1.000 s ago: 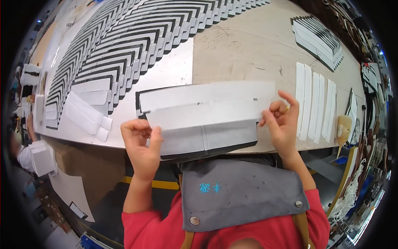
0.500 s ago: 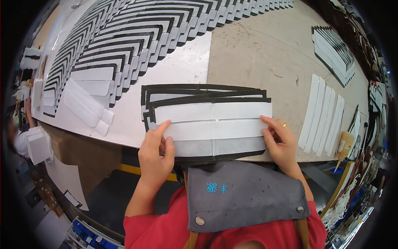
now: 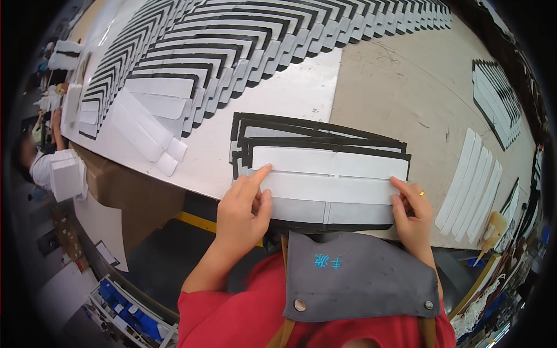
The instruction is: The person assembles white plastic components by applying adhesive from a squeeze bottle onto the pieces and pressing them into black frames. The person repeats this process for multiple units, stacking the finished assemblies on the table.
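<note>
two hands pin the near stack of panels (image 3: 325, 174): left hand (image 3: 242, 211) and right hand (image 3: 413, 211) press flat, fingers spread, no closed grip. light, floppy sheets; hold by ends.

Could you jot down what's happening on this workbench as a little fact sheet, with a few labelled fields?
Setting: a long worktable seen from above
Left hand: index finger pressed on the left end of the top white strip
Right hand: fingertips on the strip's right end; a ring on one finger
Under the strip: a stack of black-edged panels
Farther back: fanned rows of black-and-white pieces
To the right: loose white strips side by side
Clothing: red top, grey apron
</note>
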Tool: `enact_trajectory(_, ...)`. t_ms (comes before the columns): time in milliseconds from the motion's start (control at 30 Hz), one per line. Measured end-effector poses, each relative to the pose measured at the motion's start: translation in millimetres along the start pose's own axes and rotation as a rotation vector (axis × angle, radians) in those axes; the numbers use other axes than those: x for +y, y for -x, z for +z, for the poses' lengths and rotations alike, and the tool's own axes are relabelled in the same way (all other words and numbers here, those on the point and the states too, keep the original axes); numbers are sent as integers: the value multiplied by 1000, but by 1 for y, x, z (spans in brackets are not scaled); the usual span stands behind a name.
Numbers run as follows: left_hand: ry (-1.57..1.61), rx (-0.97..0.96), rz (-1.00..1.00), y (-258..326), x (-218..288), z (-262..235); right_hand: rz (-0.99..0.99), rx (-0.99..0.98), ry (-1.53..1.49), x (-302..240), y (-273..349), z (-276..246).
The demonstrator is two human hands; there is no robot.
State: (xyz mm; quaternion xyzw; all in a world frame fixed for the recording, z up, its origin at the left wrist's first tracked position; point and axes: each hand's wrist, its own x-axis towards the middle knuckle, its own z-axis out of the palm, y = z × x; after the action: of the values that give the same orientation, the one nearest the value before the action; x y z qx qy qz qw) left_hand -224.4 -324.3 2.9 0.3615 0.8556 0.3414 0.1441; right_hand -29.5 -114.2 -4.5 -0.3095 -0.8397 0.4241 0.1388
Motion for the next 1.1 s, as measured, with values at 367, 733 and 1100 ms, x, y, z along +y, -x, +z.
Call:
enact_trajectory(367, -173, -59, -32, -4, 4, -4, 20, -13, 6, -2, -2, -2)
enact_trajectory(733, -225, -65, 30, -3, -2, -1, 23, -13, 17, -3, 0, -2)
enact_trajectory(1100, -255, -13, 385, -26, 10, 7, -270, 70, 424, -13, -26, -6)
